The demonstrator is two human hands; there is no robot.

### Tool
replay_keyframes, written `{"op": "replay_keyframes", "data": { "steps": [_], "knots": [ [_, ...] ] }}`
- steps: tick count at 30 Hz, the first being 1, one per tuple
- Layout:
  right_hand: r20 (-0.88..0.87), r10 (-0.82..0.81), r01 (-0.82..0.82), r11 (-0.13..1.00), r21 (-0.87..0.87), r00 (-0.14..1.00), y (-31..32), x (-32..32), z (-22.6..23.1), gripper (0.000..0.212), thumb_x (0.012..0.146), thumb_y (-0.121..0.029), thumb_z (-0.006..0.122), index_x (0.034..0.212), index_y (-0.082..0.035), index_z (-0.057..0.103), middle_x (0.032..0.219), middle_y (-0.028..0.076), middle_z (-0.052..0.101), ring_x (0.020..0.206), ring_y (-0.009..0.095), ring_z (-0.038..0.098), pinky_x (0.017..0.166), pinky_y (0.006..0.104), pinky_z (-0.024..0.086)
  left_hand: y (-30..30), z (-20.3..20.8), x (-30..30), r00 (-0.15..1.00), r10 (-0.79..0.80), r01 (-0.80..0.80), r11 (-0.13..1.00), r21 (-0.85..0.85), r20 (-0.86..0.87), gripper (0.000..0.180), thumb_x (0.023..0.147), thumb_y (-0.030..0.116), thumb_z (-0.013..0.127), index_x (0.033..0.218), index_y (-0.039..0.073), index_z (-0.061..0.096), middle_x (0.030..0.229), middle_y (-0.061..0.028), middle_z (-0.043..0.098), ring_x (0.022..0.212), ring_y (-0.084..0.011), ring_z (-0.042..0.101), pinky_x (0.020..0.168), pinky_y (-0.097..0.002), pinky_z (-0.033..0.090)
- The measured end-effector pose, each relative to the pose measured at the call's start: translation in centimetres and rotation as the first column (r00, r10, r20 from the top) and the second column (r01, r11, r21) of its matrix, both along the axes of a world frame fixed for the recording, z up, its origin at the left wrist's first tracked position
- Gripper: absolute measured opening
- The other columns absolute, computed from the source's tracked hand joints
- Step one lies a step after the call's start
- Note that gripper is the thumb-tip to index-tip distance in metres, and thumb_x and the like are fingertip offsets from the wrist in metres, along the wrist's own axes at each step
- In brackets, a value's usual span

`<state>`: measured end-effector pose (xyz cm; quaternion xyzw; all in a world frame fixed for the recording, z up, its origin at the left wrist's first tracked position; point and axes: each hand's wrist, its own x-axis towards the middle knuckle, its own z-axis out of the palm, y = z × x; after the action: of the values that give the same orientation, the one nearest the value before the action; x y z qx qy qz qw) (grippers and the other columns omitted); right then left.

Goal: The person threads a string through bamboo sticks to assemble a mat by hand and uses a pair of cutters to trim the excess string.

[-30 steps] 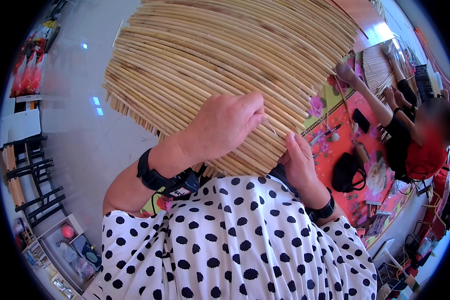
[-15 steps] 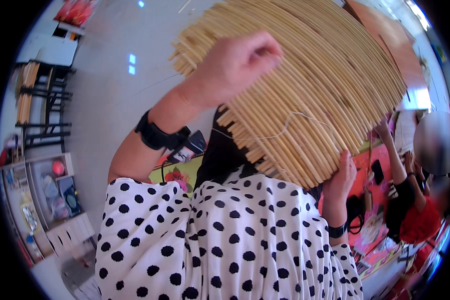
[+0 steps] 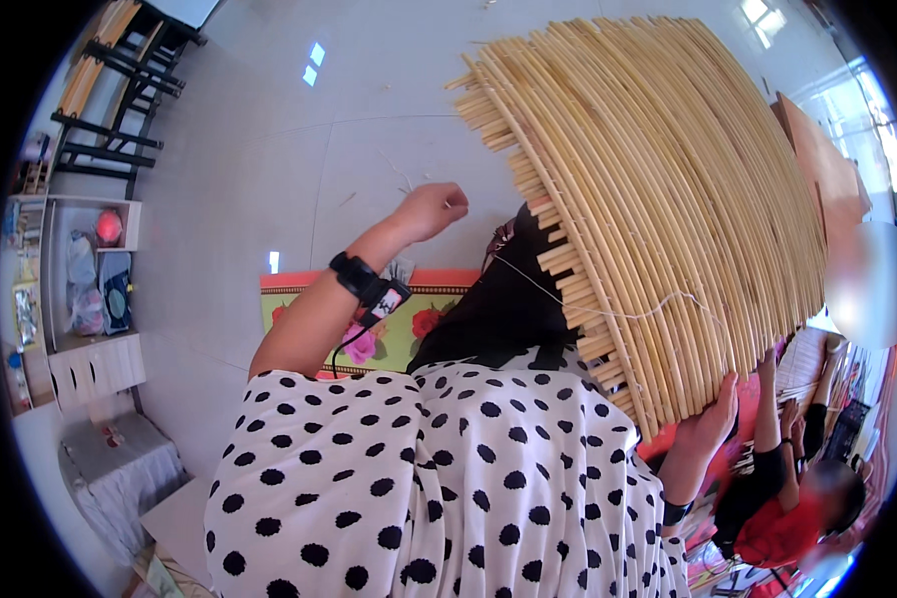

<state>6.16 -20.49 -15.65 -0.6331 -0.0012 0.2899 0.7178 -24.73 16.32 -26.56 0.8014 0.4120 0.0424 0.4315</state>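
The mat (image 3: pixel 668 199) is matt, ribbed pale bamboo slats bound with thin thread (image 3: pixel 608 311), above glossy floor tiles (image 3: pixel 269 169).
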Motion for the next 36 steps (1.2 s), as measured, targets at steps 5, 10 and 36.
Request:
{"op": "replay_keyframes", "data": {
  "steps": [5,10,36],
  "knots": [
    [-0.031,0.058,-0.058,0.998,0.007,0.998,-1.4,1.3,-0.9,0.045,0.099,-0.031,0.047,0.129,0.002,0.045,0.122,0.015,0.057,0.105,0.026,0.061,0.089,0.0409,0.051,0.2,-6.2,0.1,0.988,0.151,-0.15,0.956,-0.25,-0.017,0.024,0.082,0.022,0.062,0.091,0.001,0.068,0.087,-0.0154,0.068,0.081,-0.0269,0.065,0.073,-0.0369,0.051],
    [-0.059,0.011,-0.014,0.998,-0.06,0.998,-1.7,1.3,0.3,0.05,0.098,-0.035,0.048,0.134,0.001,0.042,0.128,0.014,0.055,0.111,0.026,0.058,0.094,0.0423,0.048,-0.3,-13.3,-0.1,0.958,0.284,-0.278,0.861,-0.427,-0.051,0.022,0.08,0.022,0.062,0.084,0.001,0.067,0.074,-0.0118,0.066,0.065,-0.022,0.062,0.063,-0.0355,0.05],
    [-0.1,0.069,-0.084,0.985,-0.152,0.993,-2.3,1.3,1.9,0.051,0.1,-0.038,0.044,0.137,-0.004,0.039,0.133,0.012,0.051,0.118,0.025,0.054,0.101,0.0423,0.043,-3.6,-16.2,4.3,0.997,0.017,-0.054,0.862,-0.505,-0.078,0.025,0.084,0.026,0.061,0.082,0.002,0.067,0.066,-0.0083,0.063,0.054,-0.0186,0.062,0.051,-0.0317,0.048]
  ]
}}
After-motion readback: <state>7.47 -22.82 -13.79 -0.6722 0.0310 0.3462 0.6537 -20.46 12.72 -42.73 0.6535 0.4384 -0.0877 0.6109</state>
